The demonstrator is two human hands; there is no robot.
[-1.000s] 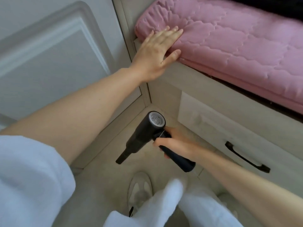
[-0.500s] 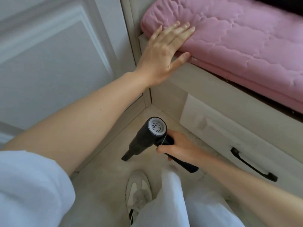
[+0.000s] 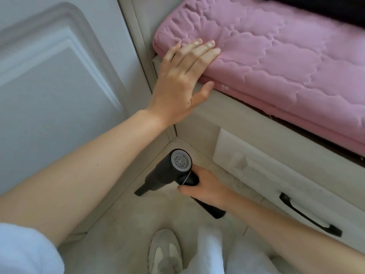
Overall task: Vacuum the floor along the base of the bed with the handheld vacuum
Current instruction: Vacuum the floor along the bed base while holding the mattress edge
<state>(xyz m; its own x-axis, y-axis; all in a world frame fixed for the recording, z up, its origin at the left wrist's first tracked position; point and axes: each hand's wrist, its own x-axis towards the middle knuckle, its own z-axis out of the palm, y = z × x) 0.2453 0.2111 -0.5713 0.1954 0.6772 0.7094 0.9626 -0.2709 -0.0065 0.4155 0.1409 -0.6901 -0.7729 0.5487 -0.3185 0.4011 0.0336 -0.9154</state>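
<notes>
My right hand [image 3: 205, 189] grips the handle of a black handheld vacuum [image 3: 165, 174] with a grey round rear grille. Its nozzle points down and left at the pale floor [image 3: 138, 218], close to the corner where the bed base [image 3: 237, 123] meets the white door [image 3: 59, 86]. My left hand [image 3: 181, 80] rests flat, fingers straight, on the corner of the pink quilted mattress [image 3: 286, 62], with the thumb against the mattress edge.
A drawer with a black handle [image 3: 308, 214] is set in the bed base on the right. My shoe [image 3: 165, 252] and white trouser leg [image 3: 213, 252] stand on the floor below the vacuum. The door frame [image 3: 138, 46] runs along the bed's left end.
My left hand has settled lower onto the mattress corner. The vacuum and my right hand have shifted slightly toward the corner by the bed base.
</notes>
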